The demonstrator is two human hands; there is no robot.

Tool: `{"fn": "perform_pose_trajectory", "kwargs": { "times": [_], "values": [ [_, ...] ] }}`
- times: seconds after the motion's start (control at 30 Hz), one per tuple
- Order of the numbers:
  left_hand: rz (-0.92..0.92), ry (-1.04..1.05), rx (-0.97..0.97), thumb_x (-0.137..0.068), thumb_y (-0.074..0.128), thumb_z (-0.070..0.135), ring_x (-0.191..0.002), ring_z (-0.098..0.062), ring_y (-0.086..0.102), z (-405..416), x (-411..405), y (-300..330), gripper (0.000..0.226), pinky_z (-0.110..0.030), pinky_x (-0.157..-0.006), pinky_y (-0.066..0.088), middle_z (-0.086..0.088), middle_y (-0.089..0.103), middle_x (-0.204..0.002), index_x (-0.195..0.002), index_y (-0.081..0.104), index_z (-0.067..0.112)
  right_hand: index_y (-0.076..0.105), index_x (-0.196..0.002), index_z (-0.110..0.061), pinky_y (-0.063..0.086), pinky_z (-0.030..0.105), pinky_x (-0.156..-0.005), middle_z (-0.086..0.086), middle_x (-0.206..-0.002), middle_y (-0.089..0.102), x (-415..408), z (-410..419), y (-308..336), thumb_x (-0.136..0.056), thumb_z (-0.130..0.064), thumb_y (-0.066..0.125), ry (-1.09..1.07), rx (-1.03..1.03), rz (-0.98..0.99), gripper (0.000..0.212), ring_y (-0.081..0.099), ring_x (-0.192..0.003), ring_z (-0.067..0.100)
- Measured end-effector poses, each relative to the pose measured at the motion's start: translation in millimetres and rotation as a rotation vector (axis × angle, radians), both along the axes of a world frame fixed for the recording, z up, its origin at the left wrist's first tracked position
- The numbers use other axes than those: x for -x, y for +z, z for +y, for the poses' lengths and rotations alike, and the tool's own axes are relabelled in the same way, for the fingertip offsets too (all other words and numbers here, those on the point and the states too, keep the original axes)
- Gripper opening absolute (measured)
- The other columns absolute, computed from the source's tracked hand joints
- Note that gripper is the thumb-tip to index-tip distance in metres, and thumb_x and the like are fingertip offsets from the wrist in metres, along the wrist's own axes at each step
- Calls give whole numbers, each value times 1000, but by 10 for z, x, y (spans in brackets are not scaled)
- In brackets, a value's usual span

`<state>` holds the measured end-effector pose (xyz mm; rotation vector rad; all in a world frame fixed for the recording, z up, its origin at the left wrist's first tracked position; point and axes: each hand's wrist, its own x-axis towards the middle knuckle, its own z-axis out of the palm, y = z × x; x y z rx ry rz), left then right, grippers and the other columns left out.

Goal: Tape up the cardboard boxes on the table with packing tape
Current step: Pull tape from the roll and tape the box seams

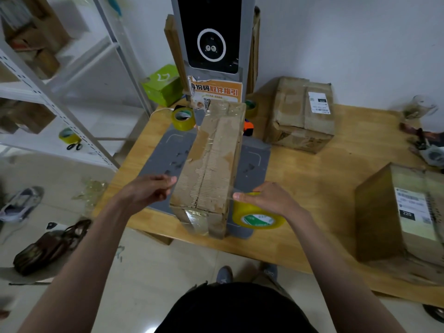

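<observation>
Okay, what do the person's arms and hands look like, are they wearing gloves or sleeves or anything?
Both arms are bare from the frame edge to the fingers, with no sleeves in view. The left hand and right hand wear no gloves, and I see no watch, ring or bracelet. The person wears a dark top.

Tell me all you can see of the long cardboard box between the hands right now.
The long cardboard box is worn brown corrugated card, its top skin torn away in patches. It lies lengthwise on a grey platform, running away from the person. Clear tape crosses its far end and wraps its near end; the centre seam looks untaped in between. The left hand touches its left side; the right hand grips a yellow tape roll beside its right side.
</observation>
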<state>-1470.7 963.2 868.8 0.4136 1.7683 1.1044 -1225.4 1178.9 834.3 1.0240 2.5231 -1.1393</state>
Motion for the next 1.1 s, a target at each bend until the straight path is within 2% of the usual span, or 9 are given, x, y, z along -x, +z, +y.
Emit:
{"fn": "perform_pose_trajectory", "kwargs": {
  "times": [0.07,0.13,0.23,0.37,0.5,0.6,0.77,0.97,1.1],
  "values": [
    [-148,33,-80,-64,90,50,-73,-12,57,-16,-51,-172,42,-22,-70,49,-9,63,-82,-78,74,14,38,-54,-17,29,35,-56,-7,-45,39,20,-18,-91,-69,-90,56,-6,65,38,76,43,-45,11],
    [-228,128,-159,-81,77,38,-96,-20,64,-16,-123,-277,33,-29,-89,49,-16,69,-108,-99,78,11,38,-52,-19,29,31,-54,-11,-41,39,36,-36,-141,-75,-82,58,9,86,50,70,40,-40,3],
    [-187,155,-191,-87,67,32,-103,-25,62,-13,-174,-282,42,-29,-84,51,-11,71,-112,-117,62,4,34,-53,-21,24,35,-55,-8,-45,31,78,-4,-149,-71,-87,56,38,71,72,72,33,-42,8],
    [263,50,30,-88,75,34,-117,-22,57,61,-215,-54,60,-40,-96,50,-5,52,-131,-140,47,30,29,-54,-23,21,39,-58,-2,-51,26,175,1,-124,-59,-101,48,100,64,68,81,28,-44,13],
    [867,-55,224,-92,68,44,-131,-41,41,301,-485,195,67,-50,-108,38,-18,37,-141,-146,37,20,30,-56,-22,24,33,-54,-4,-50,31,232,-67,-85,-60,-103,36,132,-23,28,81,34,-43,10],
    [834,-176,399,-88,45,77,-140,-47,31,532,-710,191,91,-58,-112,34,-21,26,-155,-154,21,18,36,-54,-20,27,30,-53,-7,-48,37,261,-157,-53,-68,-96,39,131,-79,15,78,39,-46,10],
    [861,-198,484,-79,36,91,-150,-47,6,691,-813,-31,112,-68,-115,14,-17,-10,-166,-159,-11,28,38,-58,-19,25,31,-54,-7,-51,37,212,-113,-99,-60,-98,44,125,-24,-1,79,40,-48,11],
    [983,-236,527,-62,42,101,-151,-47,3,756,-965,-55,141,-67,-115,15,-25,-13,-164,-157,-20,18,50,-61,-18,33,35,-59,-6,-62,51,129,10,-178,-62,-93,57,128,-102,0,76,52,-67,13],
    [946,-257,567,-61,61,91,-149,-47,13,806,-921,10,146,-64,-112,27,-25,-1,-163,-157,-20,16,67,-78,-20,45,31,-68,-9,-74,65,39,-13,-244,-68,-78,70,104,71,87,59,63,-74,8]
  ]
}}
